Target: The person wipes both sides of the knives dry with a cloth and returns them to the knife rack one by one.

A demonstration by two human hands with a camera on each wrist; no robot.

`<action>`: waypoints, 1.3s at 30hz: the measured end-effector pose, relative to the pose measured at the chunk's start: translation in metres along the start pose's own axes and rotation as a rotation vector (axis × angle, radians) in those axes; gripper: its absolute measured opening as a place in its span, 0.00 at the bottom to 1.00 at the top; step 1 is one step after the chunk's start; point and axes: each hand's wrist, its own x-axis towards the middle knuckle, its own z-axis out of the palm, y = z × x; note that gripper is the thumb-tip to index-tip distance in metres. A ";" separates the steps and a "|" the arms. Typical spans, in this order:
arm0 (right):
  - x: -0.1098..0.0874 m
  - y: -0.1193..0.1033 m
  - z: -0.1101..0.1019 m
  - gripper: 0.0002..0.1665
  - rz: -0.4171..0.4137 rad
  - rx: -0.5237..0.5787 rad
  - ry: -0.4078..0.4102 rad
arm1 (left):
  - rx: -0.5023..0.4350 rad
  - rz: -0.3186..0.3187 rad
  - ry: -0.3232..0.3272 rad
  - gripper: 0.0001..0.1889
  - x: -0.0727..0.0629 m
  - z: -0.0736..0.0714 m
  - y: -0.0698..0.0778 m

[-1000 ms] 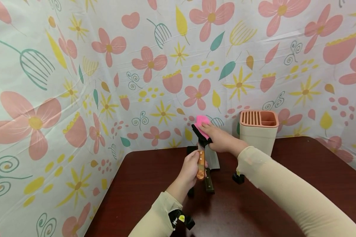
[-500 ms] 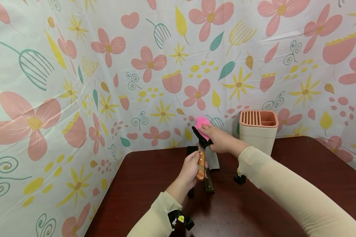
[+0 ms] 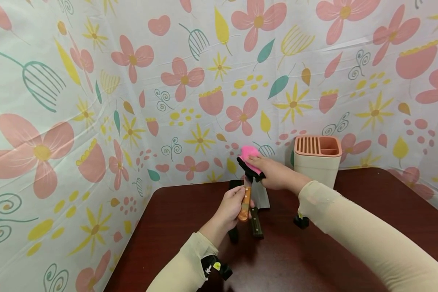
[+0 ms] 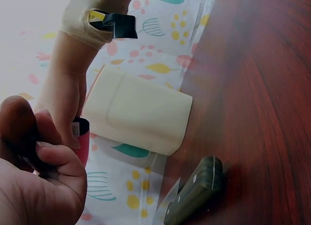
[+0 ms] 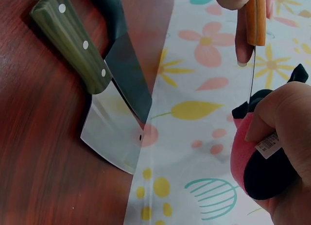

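Observation:
My left hand (image 3: 230, 206) grips the orange-brown wooden handle (image 3: 245, 205) of a knife, raised above the table. My right hand (image 3: 275, 173) pinches a pink and black cloth (image 3: 250, 157) folded over the knife's blade. In the right wrist view, the thin blade (image 5: 252, 72) runs from the handle into the cloth, which hides its far part. Beneath the hands lies a cleaver (image 5: 114, 120) with a dark green-brown riveted handle (image 3: 256, 223). Beside it is a second knife with a dark handle and dark blade (image 5: 130, 69).
A cream knife block (image 3: 315, 172) with a slotted salmon-pink top stands at the back right of the dark red-brown table (image 3: 175, 243). A flowered cloth backdrop (image 3: 190, 105) hangs along the back and left. Each sleeve carries a black wrist device.
The right hand and cloth have shifted slightly right and down along the blade. The left hand and the knife handle have tilted slightly, with the left wrist moving a little left.

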 end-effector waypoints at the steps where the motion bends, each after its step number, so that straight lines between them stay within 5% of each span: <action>1: -0.001 0.000 0.000 0.50 -0.006 -0.004 0.004 | 0.003 0.002 -0.002 0.21 0.000 0.000 0.000; 19: -0.008 0.000 -0.006 0.48 -0.028 0.005 0.019 | -0.085 -0.099 -0.183 0.17 -0.001 -0.009 0.010; 39: -0.017 0.002 -0.001 0.45 -0.066 0.026 0.045 | -0.065 -0.127 -0.251 0.19 -0.005 -0.013 0.010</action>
